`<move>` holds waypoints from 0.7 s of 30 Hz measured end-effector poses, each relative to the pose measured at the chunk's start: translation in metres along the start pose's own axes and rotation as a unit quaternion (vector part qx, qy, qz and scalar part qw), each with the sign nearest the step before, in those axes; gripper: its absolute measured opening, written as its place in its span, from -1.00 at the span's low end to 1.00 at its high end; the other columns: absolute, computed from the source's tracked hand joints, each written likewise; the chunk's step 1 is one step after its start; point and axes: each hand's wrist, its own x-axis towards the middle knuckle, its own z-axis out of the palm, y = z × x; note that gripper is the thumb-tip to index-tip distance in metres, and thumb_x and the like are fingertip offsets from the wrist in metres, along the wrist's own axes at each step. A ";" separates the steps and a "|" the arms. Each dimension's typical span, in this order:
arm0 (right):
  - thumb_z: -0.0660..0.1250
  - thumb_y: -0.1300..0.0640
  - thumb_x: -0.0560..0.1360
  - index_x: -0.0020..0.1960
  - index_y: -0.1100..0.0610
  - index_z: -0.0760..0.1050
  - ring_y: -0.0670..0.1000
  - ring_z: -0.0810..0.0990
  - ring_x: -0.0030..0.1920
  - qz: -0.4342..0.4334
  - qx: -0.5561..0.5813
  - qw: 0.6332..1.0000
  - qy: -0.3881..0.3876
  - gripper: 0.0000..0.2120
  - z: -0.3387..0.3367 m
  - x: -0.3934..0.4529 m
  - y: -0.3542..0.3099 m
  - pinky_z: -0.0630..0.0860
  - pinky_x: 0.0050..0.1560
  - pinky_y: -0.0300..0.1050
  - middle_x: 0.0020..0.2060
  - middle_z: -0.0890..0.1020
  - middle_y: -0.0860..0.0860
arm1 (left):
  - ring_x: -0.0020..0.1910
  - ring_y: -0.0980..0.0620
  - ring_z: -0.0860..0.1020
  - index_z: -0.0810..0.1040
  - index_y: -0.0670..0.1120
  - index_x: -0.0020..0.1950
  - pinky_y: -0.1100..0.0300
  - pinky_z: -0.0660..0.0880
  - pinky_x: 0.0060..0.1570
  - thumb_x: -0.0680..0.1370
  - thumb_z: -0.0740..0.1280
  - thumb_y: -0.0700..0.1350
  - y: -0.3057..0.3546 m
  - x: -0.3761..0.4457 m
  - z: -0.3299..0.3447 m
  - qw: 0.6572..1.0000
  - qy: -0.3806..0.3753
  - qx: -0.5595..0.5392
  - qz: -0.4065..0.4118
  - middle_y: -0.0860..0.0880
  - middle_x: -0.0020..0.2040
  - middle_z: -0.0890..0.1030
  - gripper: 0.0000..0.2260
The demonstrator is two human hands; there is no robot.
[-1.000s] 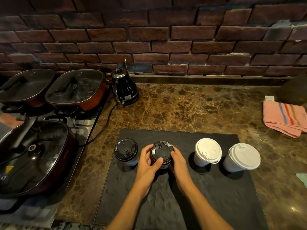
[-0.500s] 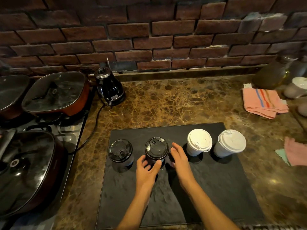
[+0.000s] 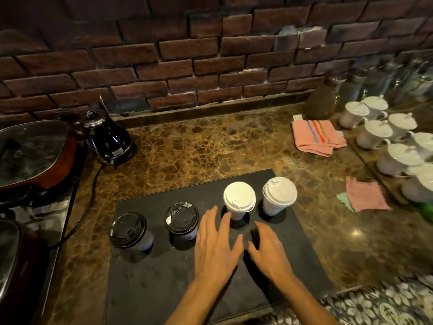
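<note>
white-lidded cup (image 3: 239, 199), lid on, contents hidden
left hand (image 3: 215, 249) and right hand (image 3: 269, 252) just near of it, fingers spread, holding nothing

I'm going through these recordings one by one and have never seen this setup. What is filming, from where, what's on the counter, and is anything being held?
There is no machine: a person works with bare hands, filmed by a wide-angle camera worn on the head, looking forward and down. On the marbled counter lies a dark mat carrying four lidded cups in a row: outer black-lidded cup, inner black-lidded cup, inner white-lidded cup, outer white-lidded cup. Behind are a black kettle and a striped pink cloth. The left hand and right hand hover open over the mat near the inner white-lidded cup; neither holds anything.
</note>
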 end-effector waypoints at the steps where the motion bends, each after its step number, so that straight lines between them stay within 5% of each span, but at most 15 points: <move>1: 0.31 0.03 0.54 0.55 0.12 0.16 0.07 0.27 0.50 0.000 0.012 1.000 -0.007 -0.36 -0.003 0.007 0.001 0.26 0.46 0.02 0.51 0.30 0.05 | 0.52 -0.20 0.28 0.39 0.01 0.42 -0.07 0.36 0.38 0.49 0.36 0.14 0.005 0.011 0.000 1.000 0.000 0.006 0.009 -0.15 0.53 0.31 -0.47; 7: 0.37 0.13 0.53 0.46 -0.04 0.29 -0.32 0.41 0.34 -0.043 0.229 0.972 -0.031 -0.45 -0.012 0.051 -0.012 0.28 0.22 -0.53 0.35 0.45 -0.21 | 0.56 -0.28 0.11 0.23 0.06 0.54 -0.21 0.20 0.46 0.46 0.32 0.24 0.034 0.076 0.014 0.996 -0.052 0.063 0.027 -0.18 0.60 0.11 -0.31; 10: 0.32 0.30 0.57 0.47 0.10 0.26 -0.49 0.45 0.18 -0.052 0.278 0.958 -0.038 -0.48 -0.006 0.065 -0.009 0.36 0.11 -0.57 0.29 0.47 -0.15 | 0.59 -0.26 -0.04 0.07 0.16 0.58 -0.30 0.06 0.47 0.44 0.29 0.29 0.043 0.095 0.023 0.987 -0.119 0.110 0.004 -0.12 0.63 -0.03 -0.22; 14: 0.35 0.25 0.56 0.52 0.11 0.21 -0.15 0.46 0.34 -0.042 0.308 0.949 -0.059 -0.41 0.004 0.090 -0.004 0.40 0.39 -0.17 0.42 0.43 0.03 | 0.57 -0.26 0.07 0.12 0.16 0.56 -0.35 0.11 0.43 0.43 0.27 0.32 0.046 0.107 0.032 0.979 -0.135 0.151 -0.028 -0.12 0.60 0.12 -0.26; 18: 0.24 0.40 0.58 0.47 0.17 0.26 -0.06 0.51 0.16 -0.001 0.314 0.948 -0.058 -0.50 0.012 0.102 -0.003 0.51 0.13 -0.19 0.33 0.49 0.19 | 0.42 -0.23 0.31 0.19 0.12 0.52 -0.24 0.37 0.27 0.43 0.31 0.25 0.048 0.109 0.034 0.980 -0.139 0.137 -0.047 -0.10 0.51 0.27 -0.30; 21: 0.19 0.31 0.63 0.34 0.14 0.40 0.07 0.53 0.20 0.001 0.317 0.946 -0.071 -0.70 0.012 0.111 -0.003 0.57 0.07 -0.22 0.16 0.60 0.11 | 0.29 -0.21 0.35 0.18 0.14 0.48 -0.14 0.50 0.03 0.46 0.35 0.17 0.051 0.111 0.031 0.979 -0.151 0.120 -0.064 -0.05 0.44 0.25 -0.36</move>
